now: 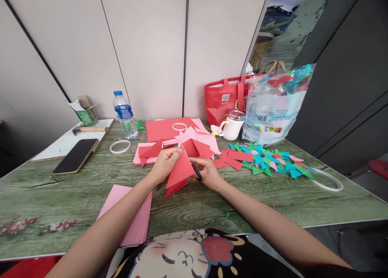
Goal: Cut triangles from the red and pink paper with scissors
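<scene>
Red paper (179,173), folded and stacked in several layers, is being held up just above the green wood-grain table (212,205) by both hands. The left hand (165,161) is pinching the paper's upper left edge, fingers curled closed over it. The right hand (207,171) is gripping black-handled scissors (196,171), fingers wrapped through the handle, and the blades are running up into the paper's right edge; how far apart the blades are, I cannot tell. Just behind the hands a heap of red and pink sheets (184,142) is lying, with a white tape ring (179,126) resting on top. A pink stack (130,213) is sitting near the left forearm at the table's front edge. To the right a scatter of small blue, green and pink triangles (269,161) is spreading out, with a second, larger white ring (327,180) beside it. Farther back a white mug (232,127), a red bag (226,98) and a clear plastic bag (274,108) of coloured paper are standing against the wall. On the left a water bottle (124,115), another tape ring (120,146), a phone (76,156), a hammer (90,129) and a small green box (85,111) are lying well apart from the hands.
</scene>
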### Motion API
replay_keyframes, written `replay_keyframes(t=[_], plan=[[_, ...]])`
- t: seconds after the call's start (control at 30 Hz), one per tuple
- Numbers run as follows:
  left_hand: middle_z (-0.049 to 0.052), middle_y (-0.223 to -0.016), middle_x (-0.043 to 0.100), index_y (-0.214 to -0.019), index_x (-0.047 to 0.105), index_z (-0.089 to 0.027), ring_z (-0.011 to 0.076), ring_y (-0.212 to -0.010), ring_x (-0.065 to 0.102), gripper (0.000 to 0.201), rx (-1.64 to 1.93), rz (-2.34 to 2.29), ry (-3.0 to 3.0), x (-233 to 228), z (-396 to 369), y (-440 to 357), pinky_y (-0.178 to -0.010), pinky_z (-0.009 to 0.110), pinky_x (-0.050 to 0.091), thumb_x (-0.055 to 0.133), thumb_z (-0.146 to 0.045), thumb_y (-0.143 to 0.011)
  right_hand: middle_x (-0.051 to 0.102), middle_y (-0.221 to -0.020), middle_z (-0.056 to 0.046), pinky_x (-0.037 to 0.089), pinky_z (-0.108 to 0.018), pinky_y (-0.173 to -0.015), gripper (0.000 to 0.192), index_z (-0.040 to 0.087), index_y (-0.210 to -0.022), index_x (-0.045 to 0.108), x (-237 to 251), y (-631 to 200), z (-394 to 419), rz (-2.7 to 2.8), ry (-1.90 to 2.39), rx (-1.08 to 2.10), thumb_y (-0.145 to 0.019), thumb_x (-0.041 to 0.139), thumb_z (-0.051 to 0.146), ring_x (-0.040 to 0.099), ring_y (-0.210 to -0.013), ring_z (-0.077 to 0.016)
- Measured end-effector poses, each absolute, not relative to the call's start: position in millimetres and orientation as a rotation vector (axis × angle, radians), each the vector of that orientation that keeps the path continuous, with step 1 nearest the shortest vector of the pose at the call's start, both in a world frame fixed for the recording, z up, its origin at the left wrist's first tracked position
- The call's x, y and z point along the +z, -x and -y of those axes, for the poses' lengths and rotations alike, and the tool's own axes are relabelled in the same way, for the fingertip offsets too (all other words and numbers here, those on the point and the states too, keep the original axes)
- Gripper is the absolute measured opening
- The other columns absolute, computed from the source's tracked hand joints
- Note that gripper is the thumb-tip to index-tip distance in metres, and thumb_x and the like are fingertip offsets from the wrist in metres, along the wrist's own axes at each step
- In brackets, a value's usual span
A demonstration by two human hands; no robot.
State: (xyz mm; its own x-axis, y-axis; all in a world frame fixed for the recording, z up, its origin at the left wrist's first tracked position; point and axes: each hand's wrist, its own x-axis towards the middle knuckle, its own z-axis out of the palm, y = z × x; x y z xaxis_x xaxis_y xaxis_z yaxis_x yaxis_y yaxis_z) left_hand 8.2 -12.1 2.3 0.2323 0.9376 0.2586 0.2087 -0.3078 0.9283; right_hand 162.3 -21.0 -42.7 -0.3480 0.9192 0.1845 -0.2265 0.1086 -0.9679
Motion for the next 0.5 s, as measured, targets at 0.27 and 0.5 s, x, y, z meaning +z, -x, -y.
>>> replay_keyframes(t=[0.27,0.5], plan=[[0.002,-0.072,0.058,-0.078,0.055,-0.015,0.0100,-0.049,0.053,0.021,1.445,-1.195,-1.605,22.7,-0.9,2.3,-0.049,0.024,0.044,0.050,-0.035,-0.078,0.052,-0.049,0.005,0.037,-0.020,-0.038,0.040,0.016,-0.093,0.069,-44.1,-164.8,15.2,1.171,0.860,1.285,-0.054,0.068,0.022,0.040,-0.038,-0.0061],[0.011,-0.107,0.059,-0.112,0.051,-0.011,0.0240,-0.099,0.054,0.044,1.462,-2.148,-1.998,76.3,-49.1,116.5,-0.089,0.039,0.040,0.060,-0.026,-0.072,0.053,-0.049,0.005,0.035,-0.020,-0.037,0.040,0.016,-0.093,0.070,-42.3,-165.4,14.1,1.151,0.890,1.277,-0.053,0.064,0.018,0.041,-0.037,-0.0062]])
